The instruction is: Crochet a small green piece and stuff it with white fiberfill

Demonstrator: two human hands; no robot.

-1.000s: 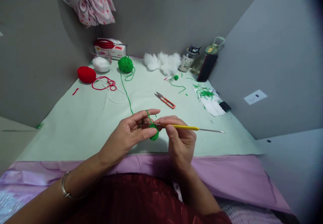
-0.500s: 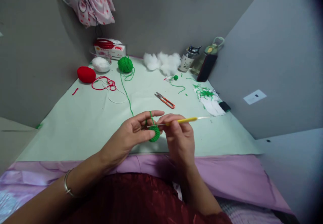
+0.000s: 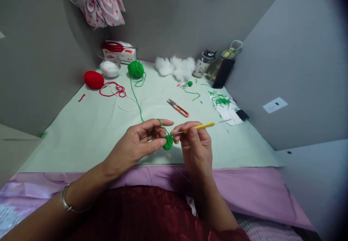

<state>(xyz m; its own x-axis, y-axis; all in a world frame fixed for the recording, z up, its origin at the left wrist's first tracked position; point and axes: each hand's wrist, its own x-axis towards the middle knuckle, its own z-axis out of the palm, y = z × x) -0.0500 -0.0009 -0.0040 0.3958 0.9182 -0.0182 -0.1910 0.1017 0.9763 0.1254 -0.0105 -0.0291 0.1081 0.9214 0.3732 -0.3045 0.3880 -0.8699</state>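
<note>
Between the thumb and fingers of my left hand [image 3: 144, 138] is a small green crochet piece [image 3: 168, 143]. A strand of green yarn [image 3: 163, 125] runs from the raised left index finger down to the top of the piece. My right hand [image 3: 196, 145] grips a crochet hook [image 3: 205, 126] by its yellow handle. The hook's thin metal end meets the top edge of the green piece; its very tip is hard to make out. Its other metal end points up to the right. Farther back lies the green yarn ball [image 3: 135, 69], its strand leading toward my left hand.
Orange thread snips [image 3: 178, 108] lie just beyond my hands. A red yarn ball [image 3: 94, 79] and a white one [image 3: 109, 69] sit back left. White stuffing [image 3: 176, 68] is at the back, with a cup [image 3: 201, 66], a phone [image 3: 223, 73] and green scraps [image 3: 221, 100] to the right.
The hook has shifted slightly right and up, with its near end drawn back toward the piece's edge. The green piece is turned and looks narrower; the yarn strand slants more.
</note>
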